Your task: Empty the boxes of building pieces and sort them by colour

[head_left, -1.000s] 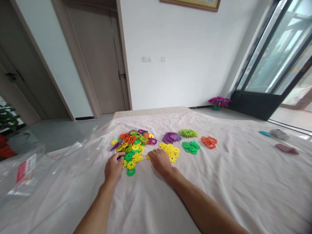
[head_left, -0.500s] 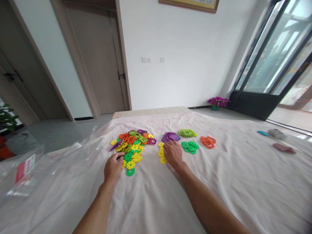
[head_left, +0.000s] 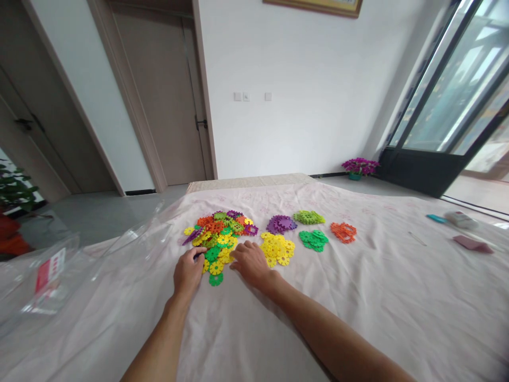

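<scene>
My left hand [head_left: 188, 271] rests at the near left edge of a mixed pile of notched plastic discs and squares [head_left: 217, 225] in purple, orange, yellow and green. Its fingers are curled around a small dark bit that I cannot make out. At the pile's right side, my right hand [head_left: 251, 261] lies low with fingers apart, the tips by yellow discs [head_left: 226, 255]. No piece shows in its grasp. Just right of it sits a heap of yellow discs [head_left: 277, 249]. A green disc [head_left: 216, 279] lies at the pile's near end.
Single-colour heaps lie on the cloth [head_left: 358, 297]: purple [head_left: 282, 224], lime [head_left: 308, 217], green [head_left: 314, 240] and orange [head_left: 343, 232]. A clear plastic bag [head_left: 91, 270] spreads at left. At far right lie a pink cloth [head_left: 472, 244] and a blue item [head_left: 436, 218].
My right hand has moved left from the yellow heap to the mixed pile, uncovering the yellow discs. My left hand stays at the pile's edge. The view has shifted slightly.
</scene>
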`<state>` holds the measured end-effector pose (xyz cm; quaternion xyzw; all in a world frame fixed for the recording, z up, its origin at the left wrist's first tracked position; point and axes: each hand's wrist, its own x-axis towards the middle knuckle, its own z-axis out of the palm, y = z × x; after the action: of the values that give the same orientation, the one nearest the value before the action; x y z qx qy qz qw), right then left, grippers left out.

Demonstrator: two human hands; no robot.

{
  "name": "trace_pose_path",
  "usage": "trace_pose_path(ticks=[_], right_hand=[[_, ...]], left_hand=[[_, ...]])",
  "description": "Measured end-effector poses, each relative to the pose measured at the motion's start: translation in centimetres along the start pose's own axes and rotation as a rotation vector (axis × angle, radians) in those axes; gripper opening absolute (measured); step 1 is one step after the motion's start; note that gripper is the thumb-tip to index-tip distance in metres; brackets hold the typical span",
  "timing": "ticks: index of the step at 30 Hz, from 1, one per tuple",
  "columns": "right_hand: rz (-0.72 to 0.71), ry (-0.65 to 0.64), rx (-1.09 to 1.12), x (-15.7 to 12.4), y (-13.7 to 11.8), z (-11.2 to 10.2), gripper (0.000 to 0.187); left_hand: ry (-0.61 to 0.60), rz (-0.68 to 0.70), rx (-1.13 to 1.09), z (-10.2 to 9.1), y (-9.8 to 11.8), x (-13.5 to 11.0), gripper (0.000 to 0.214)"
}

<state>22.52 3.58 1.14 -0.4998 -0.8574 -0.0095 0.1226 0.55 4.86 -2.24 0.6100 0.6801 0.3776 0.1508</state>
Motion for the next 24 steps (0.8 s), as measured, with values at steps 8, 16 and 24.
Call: trace_pose_path(ticks=[8, 16, 24], right_hand=[[-0.142, -0.012, -0.175, 1.7, 0.4, 1.5, 0.021], [-0.126, 0.016, -0.157, 1.5, 0.6, 1.7, 0.018], [0.081, 0.117, -0.012, 0.3, 1.1, 0.9, 0.026]], left_hand=[[0.012, 0.009, 0.009, 0.0, -0.1, 0.1, 0.028], [0.008, 0.000, 0.010, -0.1, 0.1, 0.0, 0.028], [0.011, 0.004, 0.007, 0.0, 0.0, 0.1, 0.028]])
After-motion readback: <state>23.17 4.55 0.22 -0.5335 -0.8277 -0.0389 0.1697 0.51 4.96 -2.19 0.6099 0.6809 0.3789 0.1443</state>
